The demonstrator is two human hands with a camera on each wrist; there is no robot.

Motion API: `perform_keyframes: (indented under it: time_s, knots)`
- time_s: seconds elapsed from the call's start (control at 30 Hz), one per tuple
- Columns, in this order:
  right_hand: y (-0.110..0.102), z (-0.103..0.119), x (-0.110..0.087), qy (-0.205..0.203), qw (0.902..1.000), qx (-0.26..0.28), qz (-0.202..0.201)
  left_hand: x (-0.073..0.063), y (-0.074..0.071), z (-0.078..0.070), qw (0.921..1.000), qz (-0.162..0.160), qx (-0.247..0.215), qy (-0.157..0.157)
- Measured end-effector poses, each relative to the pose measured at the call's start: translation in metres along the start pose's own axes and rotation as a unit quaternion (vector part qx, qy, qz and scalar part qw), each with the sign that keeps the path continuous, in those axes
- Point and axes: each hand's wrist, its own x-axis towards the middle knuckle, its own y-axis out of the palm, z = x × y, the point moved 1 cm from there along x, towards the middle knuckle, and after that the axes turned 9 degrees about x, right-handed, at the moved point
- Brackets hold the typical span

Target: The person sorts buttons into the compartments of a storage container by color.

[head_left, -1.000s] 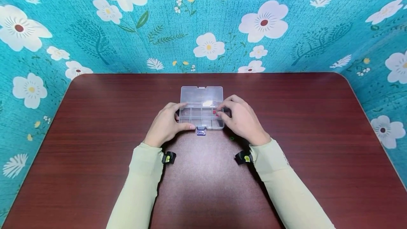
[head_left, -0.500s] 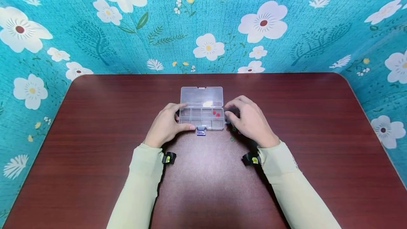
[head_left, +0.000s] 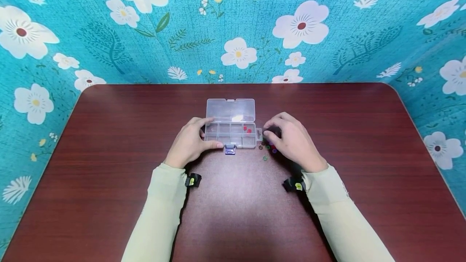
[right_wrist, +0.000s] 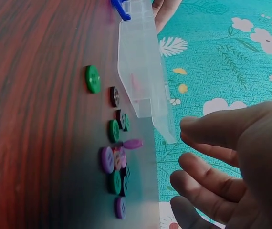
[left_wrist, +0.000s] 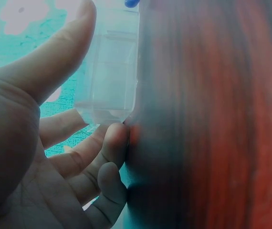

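A clear plastic compartment box (head_left: 236,140) stands on the table with its lid (head_left: 223,110) flipped back and a blue latch (head_left: 230,150) at the front. My left hand (head_left: 186,142) grips the box's left end, thumb along the front edge and index finger at the back. Two red buttons (head_left: 249,131) lie in the rear right compartment. To the right of the box, my right hand (head_left: 291,138) hovers near loose buttons with fingers bent and nothing visible between them. In the right wrist view those buttons include a green button (right_wrist: 92,79) and a purple button (right_wrist: 107,160).
A clear hanging tab (head_left: 259,134) juts from the box's right end toward the buttons. The dark red wooden table (head_left: 109,165) extends around both arms. Behind it hangs a blue flowered cloth (head_left: 196,19).
My right hand has moved off the box to the right, leaving the red buttons in view and uncovering the hanging tab and several loose buttons. My left hand stays on the box.
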Motion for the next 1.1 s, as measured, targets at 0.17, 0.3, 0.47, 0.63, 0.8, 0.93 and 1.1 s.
perform_keyframes:
  time_s: [0.17,0.3,0.47,0.63,0.8,0.93,1.1]
  knots:
    - [-0.002,-0.004,-0.005,-0.003,0.9999,-0.012,0.002,0.000,0.000,0.000,1.0000,0.001,0.001,0.002]
    - [-0.004,-0.006,-0.007,-0.007,0.9998,-0.020,0.001,0.000,0.000,0.000,1.0000,0.002,0.000,0.003]
    - [-0.005,-0.007,-0.009,-0.014,0.9996,-0.026,0.001,0.000,-0.001,0.001,1.0000,0.000,0.003,0.004]
    - [-0.005,-0.009,-0.013,-0.018,0.9993,-0.032,0.002,0.000,-0.001,0.001,1.0000,-0.002,0.005,0.007]
    - [-0.006,-0.009,-0.018,-0.022,0.9986,-0.047,0.005,0.000,-0.001,0.001,1.0000,-0.001,0.003,0.007]
    - [-0.006,-0.009,-0.020,-0.025,0.9980,-0.058,0.009,0.000,0.000,0.001,1.0000,-0.001,0.002,0.006]
    - [-0.005,-0.011,-0.023,-0.038,0.9969,-0.067,0.016,0.000,0.000,0.001,1.0000,-0.001,0.002,0.006]
